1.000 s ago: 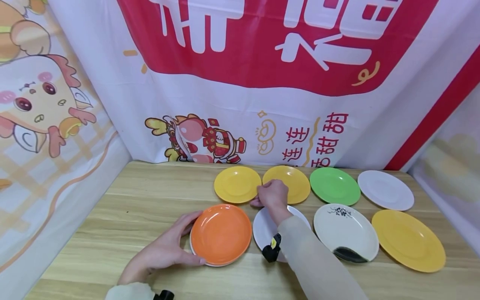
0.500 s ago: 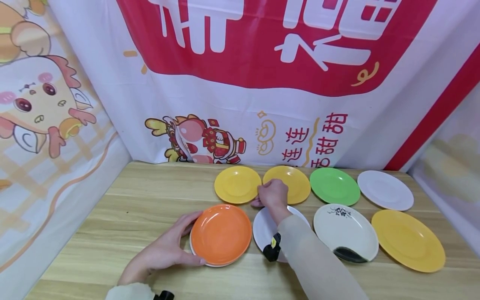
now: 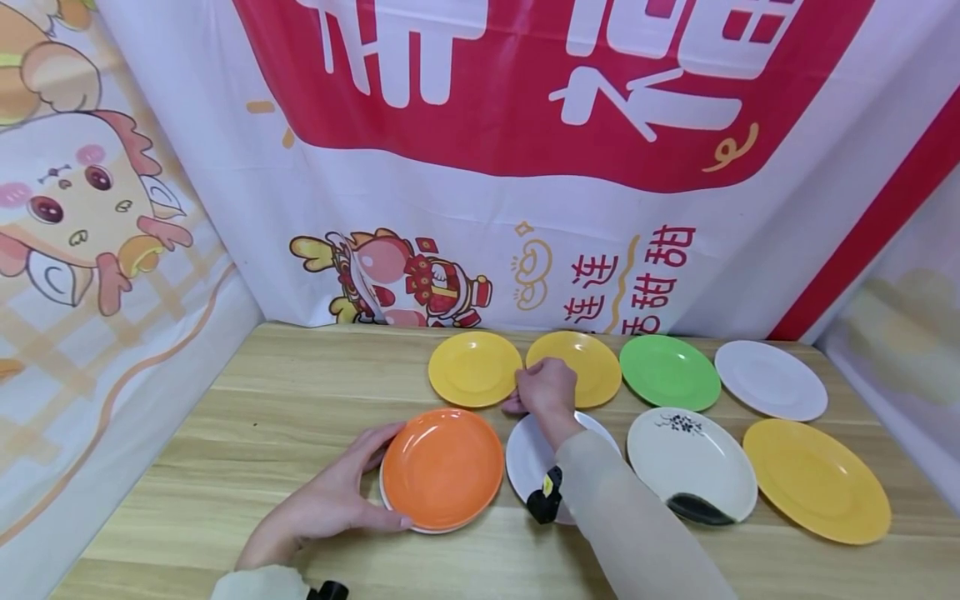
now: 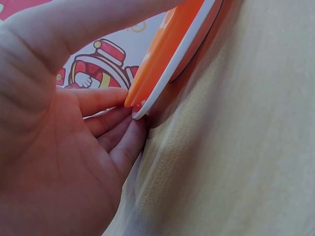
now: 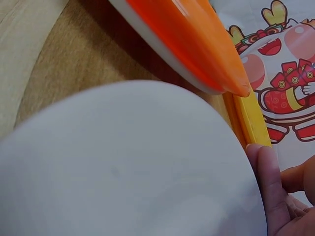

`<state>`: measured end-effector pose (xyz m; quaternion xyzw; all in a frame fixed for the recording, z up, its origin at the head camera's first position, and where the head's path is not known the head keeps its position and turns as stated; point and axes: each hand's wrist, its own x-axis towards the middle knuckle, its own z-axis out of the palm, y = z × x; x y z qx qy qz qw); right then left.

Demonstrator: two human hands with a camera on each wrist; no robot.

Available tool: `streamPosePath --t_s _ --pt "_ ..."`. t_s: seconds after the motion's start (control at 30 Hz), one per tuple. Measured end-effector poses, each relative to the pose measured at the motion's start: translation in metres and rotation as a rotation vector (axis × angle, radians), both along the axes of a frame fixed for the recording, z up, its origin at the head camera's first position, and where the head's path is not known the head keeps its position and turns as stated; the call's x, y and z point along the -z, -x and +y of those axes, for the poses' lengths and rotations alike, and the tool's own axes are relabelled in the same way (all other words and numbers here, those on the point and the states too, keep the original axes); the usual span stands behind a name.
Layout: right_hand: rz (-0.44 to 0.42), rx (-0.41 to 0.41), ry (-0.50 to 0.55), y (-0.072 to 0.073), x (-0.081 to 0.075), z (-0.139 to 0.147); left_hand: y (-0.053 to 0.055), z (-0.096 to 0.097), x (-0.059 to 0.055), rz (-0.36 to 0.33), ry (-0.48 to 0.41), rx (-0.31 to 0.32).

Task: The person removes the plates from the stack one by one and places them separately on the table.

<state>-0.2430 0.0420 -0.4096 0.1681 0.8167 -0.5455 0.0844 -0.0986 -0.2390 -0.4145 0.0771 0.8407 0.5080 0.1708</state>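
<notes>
An orange plate lies stacked on a white-rimmed plate. My left hand holds this stack at its left side, thumb at the near rim and fingers at the far rim. In the left wrist view its fingertips touch the edges. My right hand is bent over the small yellow plate's right rim; the right wrist view has a finger at a yellow edge. Whether it pinches that rim is hidden. Under the right forearm lies a white plate.
Along the back stand a second yellow plate, a green plate and a white plate. Nearer are a cream plate with a dark leaf design and a large yellow plate. Printed cloth hangs behind the wooden table.
</notes>
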Motion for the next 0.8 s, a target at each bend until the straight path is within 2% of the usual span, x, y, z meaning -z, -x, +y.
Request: streamPosePath --t_s 0.27,0.47,0.57,0.8 --pt "0.045 0.018 0.019 -0.003 -0.002 0.002 0.0 0.001 -0.001 -0.015 -0.004 -0.006" --pt "0.078 0.035 0.157 -0.01 -0.003 0.006 -0.001 0.002 0.001 0.002 -0.009 0.0" --pt "0.09 0.01 0.211 -0.017 -0.005 0.005 -0.001 0.002 0.0 -0.001 -0.011 -0.003" --pt "0.083 -0.062 0.216 -0.035 -0.016 0.001 -0.001 0.001 -0.001 -0.01 -0.001 -0.012"
